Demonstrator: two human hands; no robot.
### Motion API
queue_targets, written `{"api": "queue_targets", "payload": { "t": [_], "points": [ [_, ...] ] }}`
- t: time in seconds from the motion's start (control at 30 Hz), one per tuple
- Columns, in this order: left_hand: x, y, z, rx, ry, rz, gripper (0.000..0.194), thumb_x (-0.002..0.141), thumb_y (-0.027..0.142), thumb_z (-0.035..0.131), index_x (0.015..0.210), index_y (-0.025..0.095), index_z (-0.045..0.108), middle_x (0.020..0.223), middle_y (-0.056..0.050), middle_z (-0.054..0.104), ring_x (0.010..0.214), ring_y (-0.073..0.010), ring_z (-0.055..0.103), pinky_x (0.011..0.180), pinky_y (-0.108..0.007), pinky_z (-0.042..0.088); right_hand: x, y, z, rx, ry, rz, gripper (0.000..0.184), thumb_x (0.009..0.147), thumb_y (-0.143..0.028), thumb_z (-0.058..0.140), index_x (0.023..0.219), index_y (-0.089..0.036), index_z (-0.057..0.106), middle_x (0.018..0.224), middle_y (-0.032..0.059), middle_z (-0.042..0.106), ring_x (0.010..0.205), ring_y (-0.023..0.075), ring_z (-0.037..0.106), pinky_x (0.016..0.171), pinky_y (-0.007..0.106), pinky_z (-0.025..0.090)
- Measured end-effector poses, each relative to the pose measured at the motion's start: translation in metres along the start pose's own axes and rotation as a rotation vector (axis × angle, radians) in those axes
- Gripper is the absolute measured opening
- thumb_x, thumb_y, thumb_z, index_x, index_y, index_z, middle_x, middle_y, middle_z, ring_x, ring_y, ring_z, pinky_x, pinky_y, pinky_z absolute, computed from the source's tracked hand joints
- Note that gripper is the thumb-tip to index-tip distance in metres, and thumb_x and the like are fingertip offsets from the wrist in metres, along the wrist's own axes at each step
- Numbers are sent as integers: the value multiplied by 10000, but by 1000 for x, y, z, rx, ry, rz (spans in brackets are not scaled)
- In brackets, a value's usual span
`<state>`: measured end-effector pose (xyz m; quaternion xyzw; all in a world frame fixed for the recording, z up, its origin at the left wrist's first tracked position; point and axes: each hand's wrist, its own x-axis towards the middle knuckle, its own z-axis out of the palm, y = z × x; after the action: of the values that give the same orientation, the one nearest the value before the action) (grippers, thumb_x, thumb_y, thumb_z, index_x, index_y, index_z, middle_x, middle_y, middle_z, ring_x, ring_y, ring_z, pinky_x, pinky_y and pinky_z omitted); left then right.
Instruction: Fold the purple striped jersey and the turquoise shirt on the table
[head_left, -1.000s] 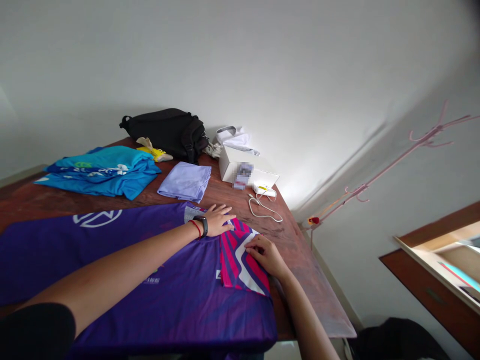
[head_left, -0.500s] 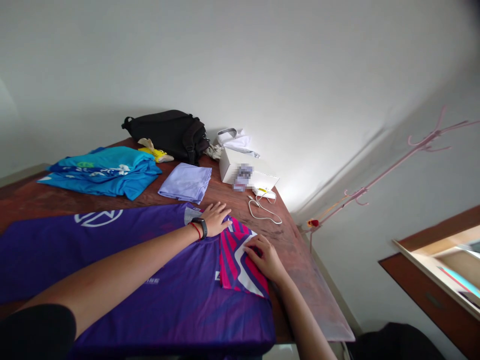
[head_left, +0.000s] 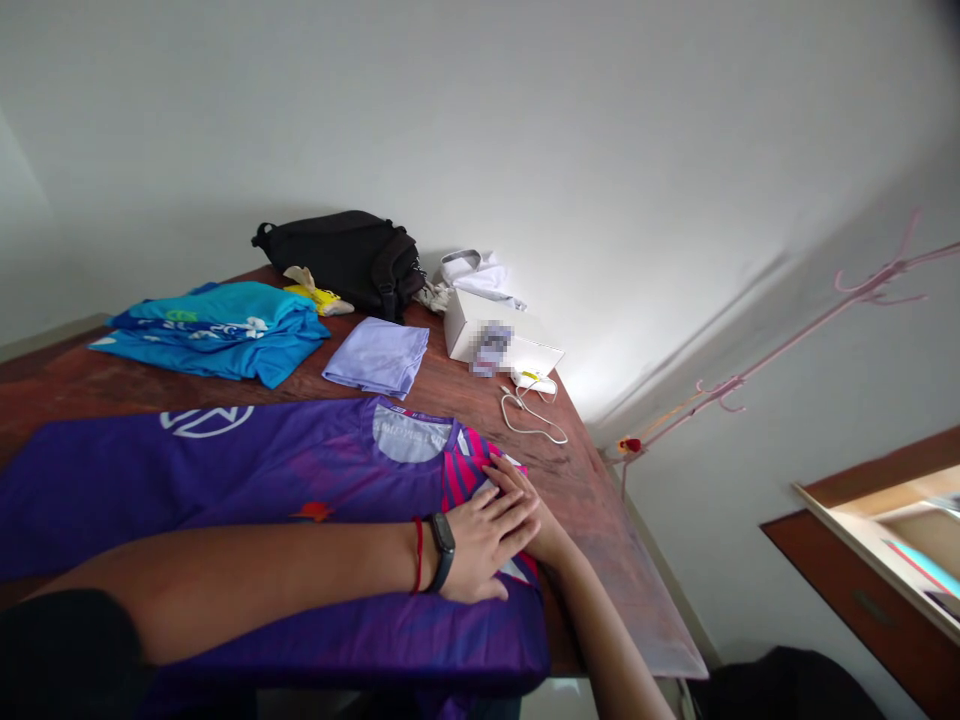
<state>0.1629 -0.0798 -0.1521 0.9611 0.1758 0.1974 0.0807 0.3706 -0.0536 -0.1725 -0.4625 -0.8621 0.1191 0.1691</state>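
Head cam: left hand [head_left: 484,545] is open, palm down, overlapping the right hand [head_left: 546,525] (can't tell its grip) on the purple shirt [head_left: 292,450], laid across the surface [head_left: 607,560]. Collar lettering [head_left: 411,430]'s too blurry, sorry.

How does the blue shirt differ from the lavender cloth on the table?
The blue shirt is larger; the lavender cloth is smaller. The shirt carries white and green print, while the cloth looks plain. The shirt lies rumpled; the cloth is folded flatter. Both rest on the table.

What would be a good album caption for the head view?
Two hands meet on the pink-striped sleeve of a purple shirt.
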Motion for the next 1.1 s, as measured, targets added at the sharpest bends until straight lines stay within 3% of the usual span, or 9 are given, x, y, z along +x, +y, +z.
{"api": "queue_targets", "payload": {
  "t": [0.17,0.37,0.43,0.57,0.67,0.83,0.97,1.1],
  "points": [
    [-15,8,11,-74,-64,-80,912,884,744,487,1576,169,337,1659,-183,110,1524,-390,185,1222,-565,188,4,6,-7,77,-3,137,471,1018,-400,451,1481,-325,492,1620,55,362,1538,299,202,1215,572,245],
    [-13,10,-7,-151,-250,-69,839,924,751,391,1571,217,353,1652,-140,186,1529,-406,130,1200,-663,121,1,25,-9,-105,113,672,614,1011,-531,389,1546,-229,403,1660,117,246,1548,373,70,1187,681,137],
    [-10,13,-12,-160,-267,-30,815,936,733,401,1567,219,359,1654,-123,203,1525,-408,153,1200,-660,137,-1,29,-11,-146,165,751,665,997,-550,408,1549,-180,390,1664,139,225,1548,379,61,1196,662,143],
    [-6,12,-14,-181,-175,79,754,971,685,400,1570,229,348,1645,-75,271,1520,-361,217,1231,-583,153,0,29,-14,-89,236,649,626,971,-537,472,1498,-199,457,1667,120,227,1554,346,78,1213,618,171],
    [-4,10,-14,-178,-152,45,762,979,686,372,1569,206,346,1635,-100,296,1512,-358,243,1226,-588,149,3,27,-11,-31,188,553,605,946,-549,525,1458,-227,497,1668,105,227,1555,343,78,1209,625,181],
    [-9,11,-14,-163,-179,-58,745,935,765,343,1543,338,394,1651,-75,259,1503,-397,239,1191,-649,128,4,25,-10,-42,139,601,598,970,-566,481,1454,-216,503,1668,118,225,1553,361,58,1196,658,160],
    [-14,13,-12,-154,-201,-131,728,863,817,433,1500,465,421,1671,-39,198,1486,-464,229,1138,-731,112,2,29,-10,-56,160,638,588,970,-567,475,1442,-219,517,1654,124,262,1549,371,88,1184,672,179],
    [-13,11,-13,-144,-195,-108,722,861,811,449,1483,445,462,1658,-88,240,1478,-502,218,1110,-762,126,2,30,-11,-9,281,639,622,928,-583,528,1434,-223,517,1635,143,296,1538,382,147,1178,675,202]
  ]
}}
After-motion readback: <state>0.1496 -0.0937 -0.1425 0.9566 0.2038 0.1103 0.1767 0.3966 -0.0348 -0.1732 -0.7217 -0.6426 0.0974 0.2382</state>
